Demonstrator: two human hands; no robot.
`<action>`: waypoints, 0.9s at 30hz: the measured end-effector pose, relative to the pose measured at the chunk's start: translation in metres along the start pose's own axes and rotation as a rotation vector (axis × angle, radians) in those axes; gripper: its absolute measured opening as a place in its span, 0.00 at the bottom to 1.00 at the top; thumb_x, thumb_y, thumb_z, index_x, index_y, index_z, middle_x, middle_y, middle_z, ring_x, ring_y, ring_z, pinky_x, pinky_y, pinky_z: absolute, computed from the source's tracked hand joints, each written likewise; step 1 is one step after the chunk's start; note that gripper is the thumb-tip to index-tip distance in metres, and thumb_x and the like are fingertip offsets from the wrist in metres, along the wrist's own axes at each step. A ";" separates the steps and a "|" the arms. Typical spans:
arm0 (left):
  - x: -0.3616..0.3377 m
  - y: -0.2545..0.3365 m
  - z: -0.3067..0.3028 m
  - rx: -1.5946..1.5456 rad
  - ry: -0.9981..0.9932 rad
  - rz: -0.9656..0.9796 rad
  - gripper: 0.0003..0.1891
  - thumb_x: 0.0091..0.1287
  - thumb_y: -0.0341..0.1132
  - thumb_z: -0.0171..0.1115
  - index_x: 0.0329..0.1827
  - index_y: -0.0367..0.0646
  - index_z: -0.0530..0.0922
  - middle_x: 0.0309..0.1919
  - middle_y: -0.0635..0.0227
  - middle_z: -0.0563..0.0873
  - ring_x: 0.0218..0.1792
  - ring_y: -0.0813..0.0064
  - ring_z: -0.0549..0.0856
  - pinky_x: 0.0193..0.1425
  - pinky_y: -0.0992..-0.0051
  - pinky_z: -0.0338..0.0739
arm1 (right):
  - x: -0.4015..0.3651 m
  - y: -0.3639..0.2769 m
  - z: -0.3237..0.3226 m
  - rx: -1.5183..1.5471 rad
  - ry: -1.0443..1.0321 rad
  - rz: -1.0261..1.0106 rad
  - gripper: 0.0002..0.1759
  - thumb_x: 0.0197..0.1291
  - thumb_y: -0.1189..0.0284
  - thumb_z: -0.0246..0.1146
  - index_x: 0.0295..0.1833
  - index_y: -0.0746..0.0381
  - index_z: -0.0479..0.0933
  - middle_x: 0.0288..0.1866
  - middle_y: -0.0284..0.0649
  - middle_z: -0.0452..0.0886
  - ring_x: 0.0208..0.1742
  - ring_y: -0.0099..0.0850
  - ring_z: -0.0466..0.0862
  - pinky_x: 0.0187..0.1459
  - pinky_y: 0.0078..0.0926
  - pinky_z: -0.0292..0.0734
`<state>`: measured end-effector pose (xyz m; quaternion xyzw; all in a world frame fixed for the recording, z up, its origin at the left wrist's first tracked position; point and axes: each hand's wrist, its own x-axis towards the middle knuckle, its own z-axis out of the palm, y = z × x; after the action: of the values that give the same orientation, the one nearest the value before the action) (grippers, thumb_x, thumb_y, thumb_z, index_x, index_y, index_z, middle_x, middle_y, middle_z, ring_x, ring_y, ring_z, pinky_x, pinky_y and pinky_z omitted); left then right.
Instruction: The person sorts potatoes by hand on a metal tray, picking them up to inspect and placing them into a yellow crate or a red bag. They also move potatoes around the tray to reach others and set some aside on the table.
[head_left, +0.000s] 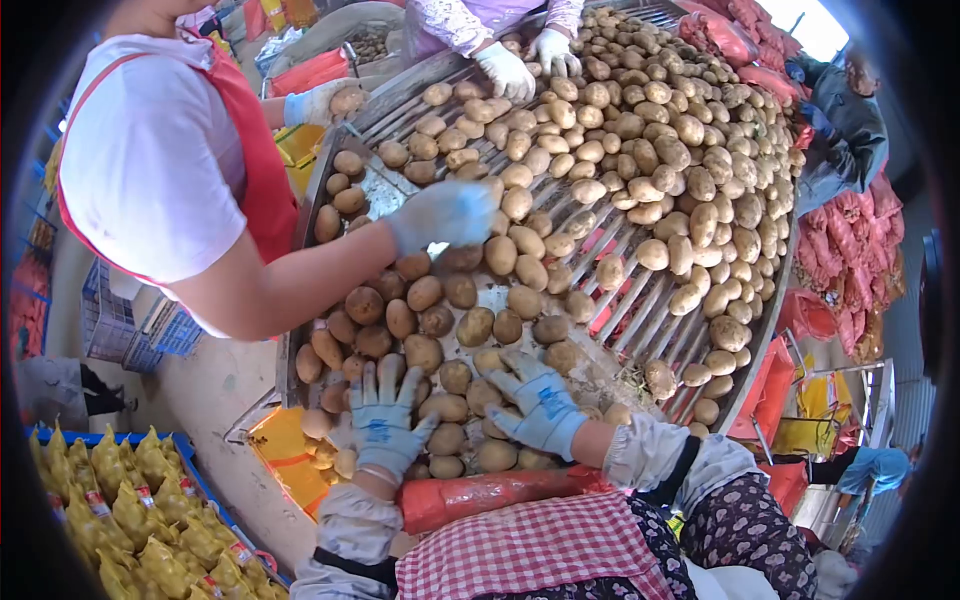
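Note:
Many potatoes [640,120] lie over a slatted metal table [640,310], thickest toward the back right. At the near edge my left hand [385,415], in a light blue glove, lies palm down on potatoes with its fingers spread. My right hand [540,400], gloved the same way, rests spread on potatoes to the right of it. Between the two hands sit several potatoes [450,408]. A red padded roll [500,495] runs along the near edge, just below my hands.
A co-worker in a red apron [240,130] reaches a blurred gloved hand over the table from the left. Another person's white gloves [505,72] are at the far edge. Yellow bags [150,510] fill a blue crate at lower left; red sacks [850,250] are stacked right.

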<state>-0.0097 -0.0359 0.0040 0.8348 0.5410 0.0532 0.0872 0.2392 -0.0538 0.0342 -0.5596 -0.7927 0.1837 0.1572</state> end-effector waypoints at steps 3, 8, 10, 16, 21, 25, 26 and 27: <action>-0.039 -0.034 0.000 0.166 0.033 -0.153 0.34 0.61 0.51 0.62 0.69 0.47 0.70 0.72 0.49 0.65 0.71 0.43 0.62 0.75 0.46 0.53 | 0.032 0.040 -0.029 0.104 0.227 -0.078 0.26 0.59 0.64 0.62 0.63 0.58 0.73 0.66 0.52 0.72 0.62 0.51 0.75 0.59 0.44 0.73; -0.040 -0.036 -0.029 -0.095 0.229 -0.208 0.25 0.63 0.42 0.61 0.61 0.38 0.75 0.62 0.44 0.75 0.59 0.46 0.77 0.64 0.55 0.71 | 0.105 0.131 -0.053 -0.208 0.339 0.351 0.31 0.57 0.65 0.65 0.67 0.56 0.69 0.68 0.54 0.68 0.62 0.52 0.76 0.62 0.47 0.72; -0.001 -0.009 -0.035 -0.205 0.376 0.040 0.24 0.64 0.38 0.61 0.62 0.36 0.75 0.60 0.46 0.78 0.57 0.47 0.79 0.62 0.55 0.73 | 0.124 0.142 -0.049 -0.164 0.042 0.569 0.33 0.57 0.64 0.65 0.69 0.54 0.66 0.70 0.53 0.66 0.64 0.52 0.75 0.63 0.47 0.73; 0.091 0.009 0.030 0.172 0.199 0.038 0.26 0.60 0.35 0.61 0.63 0.44 0.72 0.56 0.59 0.79 0.54 0.62 0.81 0.53 0.62 0.76 | 0.150 0.148 -0.043 -0.215 -0.072 0.650 0.38 0.53 0.61 0.66 0.70 0.53 0.64 0.67 0.53 0.71 0.63 0.52 0.77 0.60 0.44 0.76; 0.103 0.005 -0.010 0.022 -0.160 -0.152 0.24 0.59 0.36 0.62 0.61 0.44 0.74 0.49 0.57 0.82 0.47 0.59 0.84 0.47 0.62 0.78 | 0.105 0.135 -0.059 0.472 0.297 0.530 0.20 0.57 0.58 0.63 0.49 0.61 0.76 0.39 0.47 0.84 0.42 0.44 0.85 0.42 0.37 0.80; 0.087 -0.001 -0.006 -0.570 0.161 -0.301 0.26 0.61 0.46 0.63 0.59 0.40 0.74 0.48 0.54 0.83 0.46 0.56 0.85 0.49 0.60 0.80 | 0.046 0.114 -0.053 1.744 0.145 0.515 0.18 0.68 0.56 0.56 0.47 0.61 0.76 0.38 0.44 0.84 0.36 0.37 0.84 0.33 0.33 0.79; 0.087 0.015 -0.020 -0.737 0.175 -0.233 0.27 0.62 0.45 0.62 0.61 0.39 0.74 0.52 0.53 0.81 0.50 0.54 0.83 0.56 0.58 0.77 | 0.043 0.087 -0.037 2.027 0.111 0.636 0.20 0.69 0.55 0.56 0.51 0.61 0.75 0.42 0.45 0.84 0.39 0.38 0.85 0.36 0.36 0.81; 0.087 0.037 -0.033 -0.906 0.188 -0.172 0.27 0.62 0.43 0.62 0.62 0.38 0.73 0.57 0.51 0.79 0.54 0.51 0.81 0.62 0.56 0.73 | 0.042 0.065 -0.030 2.029 0.111 0.648 0.20 0.69 0.55 0.56 0.51 0.61 0.75 0.42 0.45 0.84 0.39 0.38 0.85 0.36 0.36 0.81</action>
<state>0.0531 0.0313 0.0433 0.6563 0.5360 0.3520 0.3976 0.2932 0.0088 0.0326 -0.3587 -0.0739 0.7653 0.5293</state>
